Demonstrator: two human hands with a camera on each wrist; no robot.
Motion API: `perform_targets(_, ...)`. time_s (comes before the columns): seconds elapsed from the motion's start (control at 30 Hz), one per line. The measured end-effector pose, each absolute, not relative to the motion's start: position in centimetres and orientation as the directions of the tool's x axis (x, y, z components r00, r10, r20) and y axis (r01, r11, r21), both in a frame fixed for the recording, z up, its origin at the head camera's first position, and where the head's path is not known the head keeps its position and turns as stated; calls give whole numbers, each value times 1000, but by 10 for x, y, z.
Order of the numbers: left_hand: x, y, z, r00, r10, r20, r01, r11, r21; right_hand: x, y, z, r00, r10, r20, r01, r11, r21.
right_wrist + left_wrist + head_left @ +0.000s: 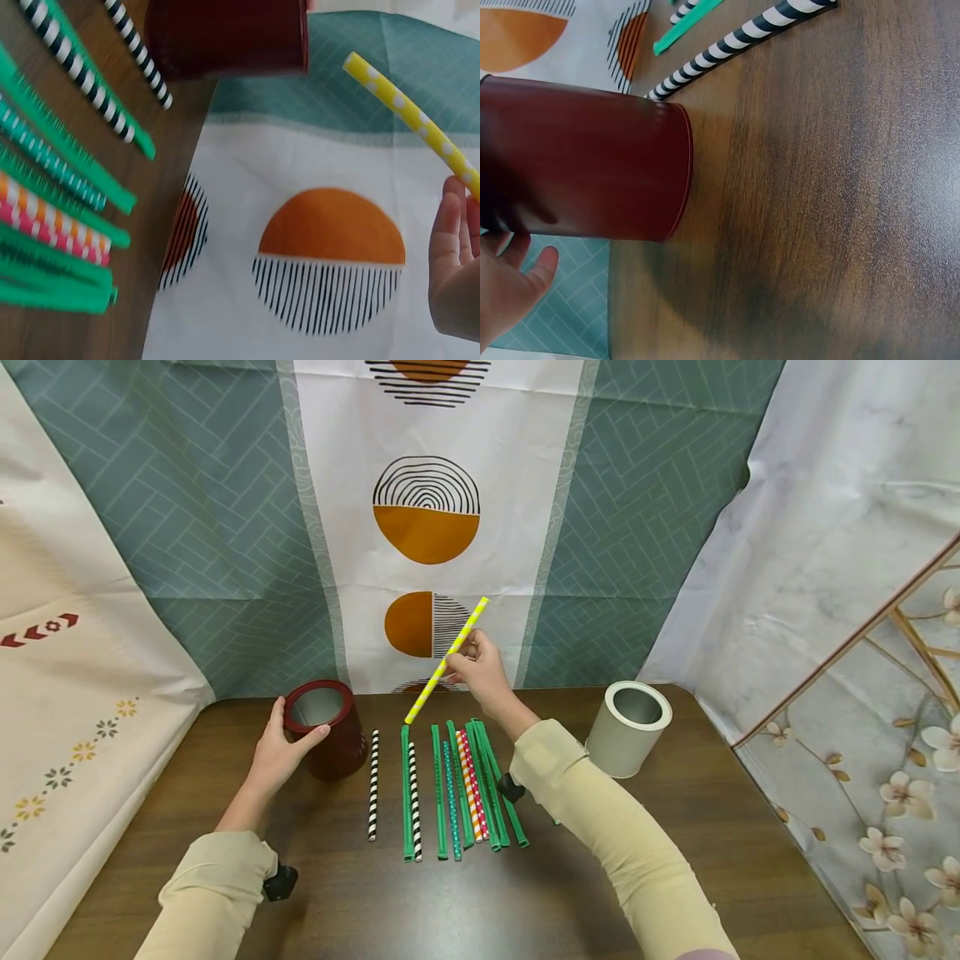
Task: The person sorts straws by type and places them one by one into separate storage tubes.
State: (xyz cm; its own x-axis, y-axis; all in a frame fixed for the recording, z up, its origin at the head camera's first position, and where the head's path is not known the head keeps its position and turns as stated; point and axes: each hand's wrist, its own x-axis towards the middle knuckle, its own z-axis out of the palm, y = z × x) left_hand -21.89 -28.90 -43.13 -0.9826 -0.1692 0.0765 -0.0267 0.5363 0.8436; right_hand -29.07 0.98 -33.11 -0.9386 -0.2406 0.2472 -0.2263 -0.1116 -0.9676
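Observation:
My right hand (483,672) pinches a yellow paper straw with white dots (450,656) between thumb and fingers. The straw slants in the air above the far edge of the table. In the right wrist view the dotted straw (409,112) points toward the dark red can. My left hand (277,752) rests against the left side of that dark red can (337,747), fingers and thumb extended near its rim. The left wrist view shows fingertips (517,244) at the can's wall. The can stands upright with its mouth uncovered.
Black-and-white striped straws (373,785), a teal dotted straw (452,802), an orange striped straw (468,785), a pink one (477,785) and several green-wrapped straws (439,793) lie on the wooden table (360,910). A white can (626,739) stands upright at right. Patterned cloth (637,527) hangs behind.

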Motion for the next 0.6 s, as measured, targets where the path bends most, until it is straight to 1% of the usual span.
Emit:
perform_targets(0.2, -219, -289, -432, -983, -171, 71, -32, 533, 846, -288, -15, -333, -945, -174, 277, -254, -144, -957)
perform_targets(0.4, -218, -288, -431, -982, -174, 67, -37, 533, 845, -278, -36, -335, -945, -172, 279, -247, -190, -950)
perform_targets(0.6, -217, -287, -430, -981, -181, 65, -42, 533, 845, -264, -53, -332, -942, -187, 277, -252, -148, -956)
